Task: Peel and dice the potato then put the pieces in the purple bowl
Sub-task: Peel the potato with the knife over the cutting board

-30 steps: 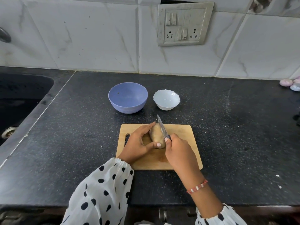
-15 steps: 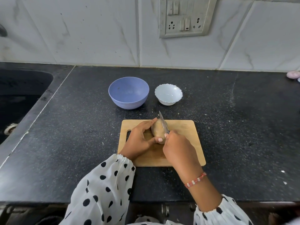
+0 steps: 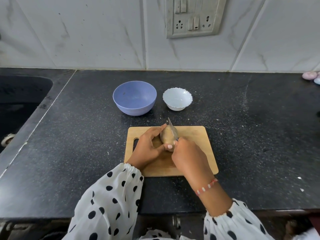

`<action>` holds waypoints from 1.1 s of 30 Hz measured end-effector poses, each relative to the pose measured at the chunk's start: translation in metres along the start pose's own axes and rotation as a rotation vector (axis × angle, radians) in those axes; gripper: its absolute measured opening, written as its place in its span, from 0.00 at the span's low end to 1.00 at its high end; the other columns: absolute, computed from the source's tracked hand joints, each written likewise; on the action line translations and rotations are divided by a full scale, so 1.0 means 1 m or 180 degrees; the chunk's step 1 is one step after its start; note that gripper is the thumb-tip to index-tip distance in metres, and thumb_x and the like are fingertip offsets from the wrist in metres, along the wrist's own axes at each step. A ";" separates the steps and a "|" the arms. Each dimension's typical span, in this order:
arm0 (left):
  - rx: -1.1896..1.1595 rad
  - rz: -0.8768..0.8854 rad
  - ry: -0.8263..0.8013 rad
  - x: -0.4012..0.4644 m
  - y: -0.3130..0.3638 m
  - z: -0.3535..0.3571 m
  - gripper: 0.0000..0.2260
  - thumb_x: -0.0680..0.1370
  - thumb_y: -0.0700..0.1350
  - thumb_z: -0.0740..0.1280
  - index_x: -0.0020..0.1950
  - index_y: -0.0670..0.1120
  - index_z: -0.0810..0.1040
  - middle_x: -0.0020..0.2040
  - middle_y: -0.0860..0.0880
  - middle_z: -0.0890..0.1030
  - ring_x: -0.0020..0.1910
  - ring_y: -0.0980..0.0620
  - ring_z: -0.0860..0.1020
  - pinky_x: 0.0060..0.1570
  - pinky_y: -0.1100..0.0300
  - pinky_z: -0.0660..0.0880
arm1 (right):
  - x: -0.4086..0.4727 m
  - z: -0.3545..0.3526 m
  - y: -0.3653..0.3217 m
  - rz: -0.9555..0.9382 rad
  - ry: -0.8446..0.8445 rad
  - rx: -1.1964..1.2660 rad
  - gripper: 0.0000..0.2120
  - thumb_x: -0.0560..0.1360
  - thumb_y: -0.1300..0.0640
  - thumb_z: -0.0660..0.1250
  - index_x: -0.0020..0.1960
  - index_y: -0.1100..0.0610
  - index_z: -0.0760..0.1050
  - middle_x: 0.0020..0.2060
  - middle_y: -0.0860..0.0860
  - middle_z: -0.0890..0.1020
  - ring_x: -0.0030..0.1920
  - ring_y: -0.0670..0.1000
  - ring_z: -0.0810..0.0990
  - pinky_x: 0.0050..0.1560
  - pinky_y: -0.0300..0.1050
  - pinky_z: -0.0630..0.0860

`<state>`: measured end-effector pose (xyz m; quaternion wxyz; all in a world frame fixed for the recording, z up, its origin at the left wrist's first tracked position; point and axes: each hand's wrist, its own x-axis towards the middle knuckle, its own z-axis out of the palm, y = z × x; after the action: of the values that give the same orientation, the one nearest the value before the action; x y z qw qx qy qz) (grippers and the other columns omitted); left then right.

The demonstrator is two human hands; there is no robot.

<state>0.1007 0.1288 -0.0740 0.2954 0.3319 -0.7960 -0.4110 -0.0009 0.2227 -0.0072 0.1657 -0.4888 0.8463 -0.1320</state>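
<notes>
A brown unpeeled potato (image 3: 167, 137) is held over the wooden cutting board (image 3: 199, 141). My left hand (image 3: 147, 147) grips it from the left, thumb and fingers curled round it. My right hand (image 3: 188, 157) grips a knife (image 3: 172, 129) whose blade lies against the potato's right side, tip pointing away from me. The handle is hidden in my fist. The purple bowl (image 3: 134, 97) stands behind the board, with nothing in it.
A small white scalloped bowl (image 3: 177, 99) sits right of the purple bowl. A dark sink (image 3: 19, 101) lies at the left of the black counter (image 3: 251, 129). A switch plate (image 3: 194, 16) is on the tiled wall. Small pale objects (image 3: 311, 77) sit at the far right edge.
The camera has tilted, so the scene sits slightly higher in view. The knife blade has slid a little along the potato; both hands keep their hold.
</notes>
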 end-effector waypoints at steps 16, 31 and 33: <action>0.0163 0.0091 -0.0010 -0.003 -0.003 -0.001 0.33 0.68 0.48 0.75 0.69 0.46 0.67 0.56 0.53 0.74 0.55 0.59 0.72 0.53 0.80 0.62 | -0.028 0.010 0.009 -0.0082 0.0095 -0.0007 0.12 0.82 0.52 0.50 0.55 0.56 0.69 0.36 0.46 0.72 0.37 0.49 0.72 0.29 0.41 0.62; 0.0013 0.0100 -0.0088 -0.003 -0.005 0.000 0.33 0.65 0.52 0.71 0.68 0.52 0.64 0.56 0.55 0.74 0.56 0.60 0.73 0.55 0.78 0.62 | -0.054 0.014 0.017 -0.0209 0.0035 -0.0167 0.12 0.82 0.51 0.48 0.55 0.56 0.67 0.38 0.48 0.76 0.39 0.51 0.78 0.29 0.41 0.63; -0.0080 0.0104 -0.0103 -0.003 -0.006 0.000 0.32 0.66 0.51 0.71 0.68 0.53 0.63 0.62 0.55 0.72 0.62 0.58 0.70 0.60 0.74 0.62 | -0.054 0.012 0.019 -0.0228 0.0041 -0.0155 0.12 0.82 0.51 0.48 0.55 0.56 0.68 0.34 0.46 0.70 0.35 0.49 0.72 0.26 0.39 0.61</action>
<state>0.1038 0.1284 -0.0799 0.2933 0.3084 -0.8008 -0.4214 0.0143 0.2778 -0.0177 0.1434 -0.5218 0.8322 -0.1204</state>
